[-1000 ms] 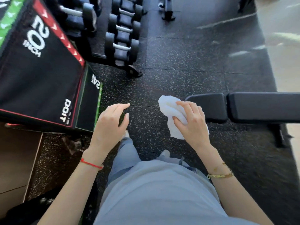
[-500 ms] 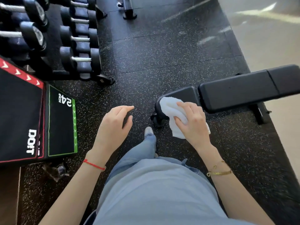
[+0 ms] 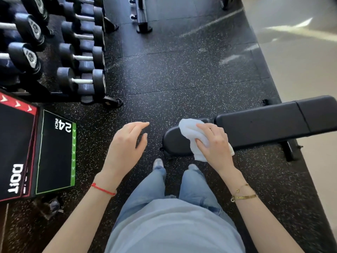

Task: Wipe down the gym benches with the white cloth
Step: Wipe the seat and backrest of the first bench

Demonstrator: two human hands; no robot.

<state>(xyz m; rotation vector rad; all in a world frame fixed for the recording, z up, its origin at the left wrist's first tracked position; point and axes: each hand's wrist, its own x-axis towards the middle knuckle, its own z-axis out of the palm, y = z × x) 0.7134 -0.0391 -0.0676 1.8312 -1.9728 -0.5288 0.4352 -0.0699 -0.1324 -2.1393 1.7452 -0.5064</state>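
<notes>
The speckled rubber floor (image 3: pixel 182 79) runs out ahead of both your hands. To the right of your right hand and stretching away from it lies the black gym bench (image 3: pixel 264 123), its long back pad set end to end with a shorter seat pad (image 3: pixel 175 141) whose rounded end sits directly under and to the left of that hand. Well to the left of your left hand stands the plyo box (image 3: pixel 54 154), marked 24 inch on its near face, and ahead of that hand, further left, is the dumbbell rack (image 3: pixel 80 57). A second bench frame (image 3: pixel 142 15) stands far ahead of both hands.

Your right hand (image 3: pixel 215 143) has its fingers curled round the bunched white cloth (image 3: pixel 191 132), which hangs over the seat pad; whether it already touches the pad you cannot tell from here. Your left hand (image 3: pixel 125 148) hovers just left of the seat pad with fingers loosely bent, holding nothing.

You appear to be at the very start of wiping this bench, with the cloth arriving at the seat end. The next move likely calls for pressing the cloth flat on the seat pad and drawing it rightward along the back pad, covering the full width.
</notes>
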